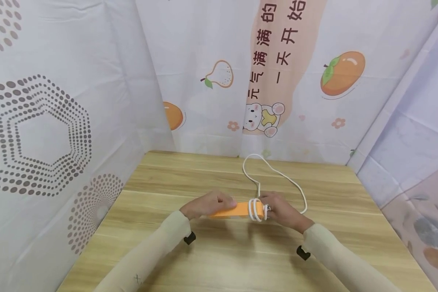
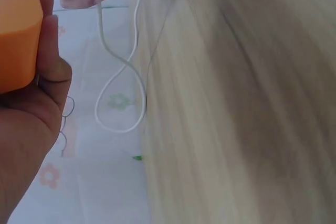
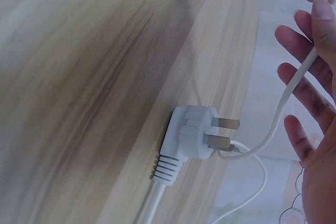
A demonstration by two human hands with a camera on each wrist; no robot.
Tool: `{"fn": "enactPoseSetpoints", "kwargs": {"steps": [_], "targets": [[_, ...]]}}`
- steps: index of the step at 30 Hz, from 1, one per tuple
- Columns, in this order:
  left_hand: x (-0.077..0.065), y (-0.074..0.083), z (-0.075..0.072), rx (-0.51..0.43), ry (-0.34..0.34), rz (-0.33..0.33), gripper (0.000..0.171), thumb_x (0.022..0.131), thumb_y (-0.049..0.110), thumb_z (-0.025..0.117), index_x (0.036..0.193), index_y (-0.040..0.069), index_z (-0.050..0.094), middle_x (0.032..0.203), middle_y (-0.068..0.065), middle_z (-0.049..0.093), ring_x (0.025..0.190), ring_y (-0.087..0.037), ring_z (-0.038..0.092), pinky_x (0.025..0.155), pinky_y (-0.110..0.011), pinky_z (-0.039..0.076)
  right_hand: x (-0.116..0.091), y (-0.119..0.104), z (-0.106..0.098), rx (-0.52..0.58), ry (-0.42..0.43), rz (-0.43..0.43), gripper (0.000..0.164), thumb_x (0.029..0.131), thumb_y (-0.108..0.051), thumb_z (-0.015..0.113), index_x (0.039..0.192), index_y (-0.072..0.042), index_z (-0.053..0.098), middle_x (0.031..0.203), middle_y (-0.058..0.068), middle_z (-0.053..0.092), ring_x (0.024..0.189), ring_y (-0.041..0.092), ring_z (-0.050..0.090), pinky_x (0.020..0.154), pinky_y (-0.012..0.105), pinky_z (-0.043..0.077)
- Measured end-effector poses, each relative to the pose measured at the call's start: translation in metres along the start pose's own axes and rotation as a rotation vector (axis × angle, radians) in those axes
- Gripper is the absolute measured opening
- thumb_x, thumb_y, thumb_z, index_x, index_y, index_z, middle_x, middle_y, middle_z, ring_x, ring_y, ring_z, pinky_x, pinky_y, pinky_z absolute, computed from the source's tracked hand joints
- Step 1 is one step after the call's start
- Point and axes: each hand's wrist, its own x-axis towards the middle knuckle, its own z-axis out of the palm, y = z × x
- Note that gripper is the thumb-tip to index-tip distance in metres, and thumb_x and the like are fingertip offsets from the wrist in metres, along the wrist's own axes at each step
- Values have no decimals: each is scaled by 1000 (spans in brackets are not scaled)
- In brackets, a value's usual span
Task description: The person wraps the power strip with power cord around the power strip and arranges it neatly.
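Note:
My left hand grips the left end of a long orange power strip, thumb along its top. Several turns of white cord circle the strip's right end. Beside those turns, my right hand holds the cord. In the right wrist view the cord runs between the thumb and fingers, with the lower fingers spread apart. A white plug with flat metal prongs lies on the table there; in the head view it is hidden. The strip fills the left wrist view's upper left corner.
Beyond the hands, a loose loop of cord lies over the back of the wooden table. White printed curtains hang behind the table and along both sides. Each cuff has a small black piece under it.

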Motion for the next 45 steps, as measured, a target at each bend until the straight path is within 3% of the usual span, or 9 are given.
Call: {"fn": "enactPoseSetpoints", "kwargs": {"steps": [4, 8, 16, 21, 26, 29, 34, 40, 45], "targets": [[1, 5, 0, 83, -75, 23, 44, 103, 42, 60, 68, 15, 63, 72, 8, 48, 67, -7, 44, 64, -24, 37, 5, 1, 4, -81, -16, -123, 26, 76, -8, 85, 98, -19, 77, 95, -12, 73, 95, 14, 63, 85, 43, 43], [1, 9, 1, 153, -134, 54, 42, 102, 42, 63, 68, 17, 66, 70, 9, 48, 67, -5, 44, 63, -23, 37, 9, 0, 6, -107, -6, -180, 33, 71, 2, 86, 94, -20, 79, 91, -16, 72, 92, 13, 60, 91, 52, 35], [3, 10, 7, 384, -180, 143, 50, 101, 51, 63, 61, 22, 59, 61, 12, 33, 60, -2, 32, 58, -20, 29, 14, -4, 8, -208, 35, -224, 15, 75, -24, 88, 87, -23, 79, 86, -17, 70, 87, 12, 53, 92, 60, 29], [6, 6, 11, 535, -122, 108, 44, 101, 55, 59, 69, 26, 68, 58, 15, 39, 56, 0, 36, 53, -19, 28, 18, -8, 6, -303, 84, -204, 13, 76, -27, 87, 83, -25, 76, 80, -16, 67, 80, 13, 46, 93, 56, 31], [8, 5, 17, 696, -38, 55, 53, 98, 62, 58, 60, 25, 57, 57, 14, 40, 51, 0, 35, 48, -19, 26, 20, -11, 5, -385, 76, -169, 12, 80, -26, 85, 81, -24, 74, 79, -13, 65, 78, 14, 45, 92, 54, 34], [9, 7, 22, 841, 33, 59, 56, 97, 65, 58, 59, 25, 49, 59, 12, 38, 52, -3, 34, 47, -21, 26, 20, -12, 6, -386, 81, -123, 11, 81, -22, 86, 83, -21, 75, 81, -11, 66, 78, 15, 49, 89, 50, 37], [10, 9, 29, 1037, 137, 72, 55, 95, 68, 57, 62, 24, 50, 62, 10, 38, 53, -6, 34, 47, -24, 26, 21, -16, 5, -355, 95, -33, 9, 85, -20, 84, 85, -19, 75, 82, -9, 66, 79, 15, 54, 80, 40, 38], [11, 11, 35, 1059, 213, 15, 55, 93, 71, 57, 69, 22, 61, 64, 8, 42, 55, -8, 38, 46, -24, 28, 22, -21, 4, -363, 102, 29, 8, 88, -23, 83, 87, -17, 77, 83, -8, 67, 78, 15, 55, 75, 36, 38], [12, 8, 38, 1094, 288, -21, 61, 92, 71, 57, 76, 14, 67, 72, 4, 51, 57, -10, 45, 45, -25, 36, 24, -24, 3, -373, 134, 47, 6, 90, -19, 81, 88, -14, 78, 79, -7, 65, 74, 15, 58, 72, 36, 41]]}}
